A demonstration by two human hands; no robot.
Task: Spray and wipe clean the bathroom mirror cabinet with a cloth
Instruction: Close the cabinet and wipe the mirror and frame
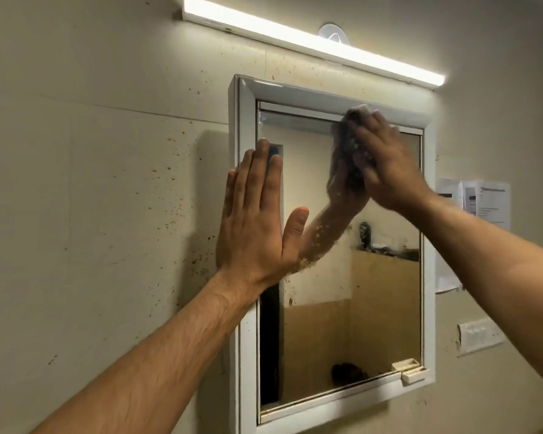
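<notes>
Head view: the cabinet hangs on the wall at the centre of the frame, its mirror shut. I judge the glass to be stiff, smooth and fragile, so it needs even and not hard pressure. The cloth seems soft and light and is best kept under a flat palm. The right hand, fingers nearly straight, presses the cloth on the mirror's upper right part. The left hand lies flat and holds nothing, with straight fingers on the cabinet's left edge, arm stretched upward. Droplets sit at the middle left of the glass.

White-framed mirror cabinet wall-mounted, door shut, surface spotted; cloth pressed near its top edge
</notes>
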